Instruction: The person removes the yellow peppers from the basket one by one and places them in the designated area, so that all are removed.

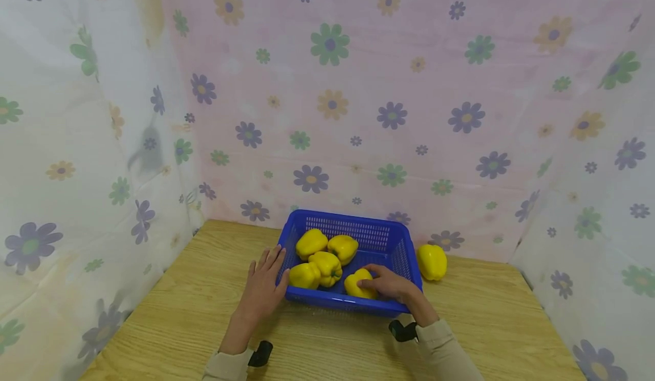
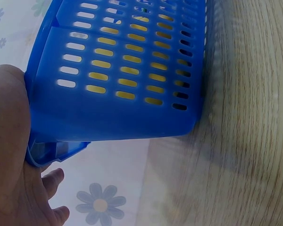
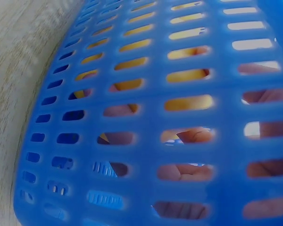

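A blue perforated basket (image 1: 338, 298) stands on the table with several yellow bell peppers (image 1: 326, 268) grouped in its left part. Inside the front right part, my right hand (image 1: 394, 285) grips one yellow pepper (image 1: 360, 284), thumb and fingers around it. My left hand (image 1: 265, 285) rests on the basket's left rim, fingers spread and extended; the left wrist view shows this hand (image 2: 14, 150) against the rim of the basket (image 2: 108, 117). Through the slots of the basket wall (image 3: 146, 94), the right wrist view shows parts of the right hand and yellow pepper.
Another yellow pepper (image 1: 432, 262) stands on the wooden table (image 1: 327, 347), just right of the basket. Flower-patterned cloth (image 1: 330, 85) hangs behind the table and along both sides. The basket's back edge is close to the rear cloth.
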